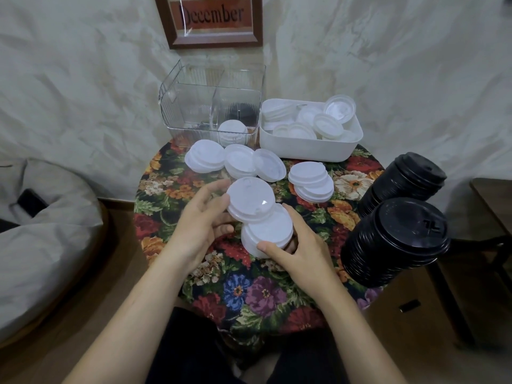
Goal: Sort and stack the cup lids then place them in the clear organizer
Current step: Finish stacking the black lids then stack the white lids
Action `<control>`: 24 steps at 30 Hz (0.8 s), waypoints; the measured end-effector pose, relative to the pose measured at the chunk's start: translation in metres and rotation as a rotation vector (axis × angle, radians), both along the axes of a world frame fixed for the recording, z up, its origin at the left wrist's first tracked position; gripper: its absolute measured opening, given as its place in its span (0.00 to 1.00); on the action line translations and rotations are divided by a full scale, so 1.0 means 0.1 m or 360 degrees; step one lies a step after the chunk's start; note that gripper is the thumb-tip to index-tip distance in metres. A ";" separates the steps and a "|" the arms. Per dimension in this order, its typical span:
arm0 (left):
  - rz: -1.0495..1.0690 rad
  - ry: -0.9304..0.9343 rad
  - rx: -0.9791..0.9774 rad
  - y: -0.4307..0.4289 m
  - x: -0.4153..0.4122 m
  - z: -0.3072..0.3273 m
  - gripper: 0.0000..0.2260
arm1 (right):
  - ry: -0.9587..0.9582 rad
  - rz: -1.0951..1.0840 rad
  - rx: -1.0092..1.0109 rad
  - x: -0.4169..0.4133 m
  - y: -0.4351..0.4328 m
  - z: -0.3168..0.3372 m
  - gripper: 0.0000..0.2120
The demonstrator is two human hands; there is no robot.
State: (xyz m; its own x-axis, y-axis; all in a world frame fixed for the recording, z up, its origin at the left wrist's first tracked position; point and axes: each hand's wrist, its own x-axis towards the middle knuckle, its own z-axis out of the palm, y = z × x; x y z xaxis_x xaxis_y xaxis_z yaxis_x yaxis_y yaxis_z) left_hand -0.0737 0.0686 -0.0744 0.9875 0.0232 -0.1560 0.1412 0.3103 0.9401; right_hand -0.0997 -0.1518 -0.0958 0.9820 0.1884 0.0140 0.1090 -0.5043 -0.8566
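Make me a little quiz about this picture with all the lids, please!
1. True or false: the clear organizer already has white lids inside.
2. The two tall lid stacks on the table's right side are: A white, B black, C red.
3. Fill in: the left hand grips the upper lid stack; the lower lid stack is gripped by the ____.
Key: 1 true; 2 B; 3 right hand.
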 end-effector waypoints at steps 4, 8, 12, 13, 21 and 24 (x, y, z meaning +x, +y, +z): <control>-0.0047 0.0036 -0.0034 0.02 -0.02 0.00 0.12 | 0.0013 0.0000 0.0008 0.00 -0.01 -0.01 0.37; -0.0074 0.0043 0.0120 -0.01 -0.04 0.01 0.13 | 0.0016 0.0003 0.0012 0.00 -0.01 0.00 0.34; -0.0069 -0.0199 0.0555 -0.11 -0.06 0.00 0.12 | 0.0019 -0.0010 0.0020 0.01 0.00 -0.01 0.38; -0.0055 -0.0250 0.0649 -0.13 -0.06 0.00 0.12 | 0.0019 -0.0009 0.0022 0.01 0.00 -0.02 0.39; 0.0151 -0.0310 0.1247 -0.28 -0.15 -0.06 0.11 | 0.0043 -0.0015 0.0095 0.01 0.01 -0.02 0.51; 0.0195 -0.0338 0.1529 -0.37 -0.19 -0.02 0.15 | 0.0019 0.0029 0.0133 0.01 0.00 -0.02 0.48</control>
